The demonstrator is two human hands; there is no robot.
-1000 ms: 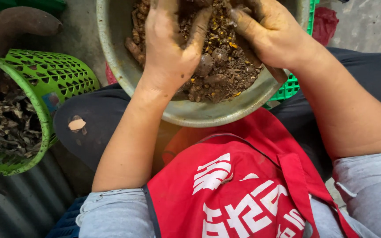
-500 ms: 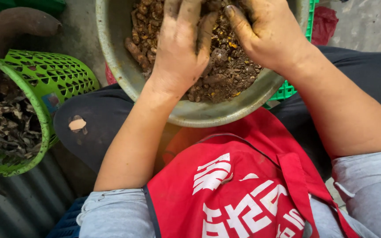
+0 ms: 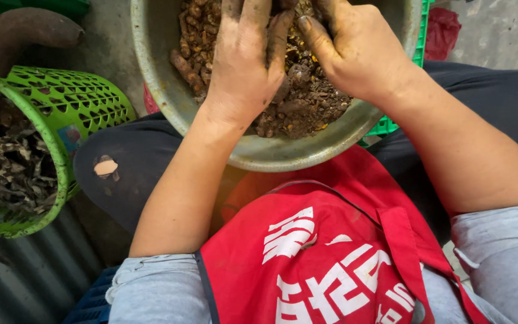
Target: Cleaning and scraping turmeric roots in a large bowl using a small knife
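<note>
A wide grey metal basin (image 3: 283, 157) rests between my knees, filled with muddy brown root pieces (image 3: 307, 102), some showing orange. My left hand (image 3: 244, 66) lies palm down inside the basin, fingers pushed into the pile. My right hand (image 3: 355, 51) is beside it, fingers curled into the same pile, thumb against the left hand's fingers. Both hands are smeared with dirt. The fingertips are cut off by the top edge, so what they grip is hidden.
A green plastic lattice basket (image 3: 61, 150) at my left holds dark dry scraps (image 3: 7, 174). A rusty curved pipe (image 3: 13, 36) lies behind it. Another green crate (image 3: 418, 54) sits under the basin at right. A red apron (image 3: 331, 258) covers my lap.
Both hands have slid farther up into the basin, toward its far side. The left hand's fingers now dig deeper into the roots.
</note>
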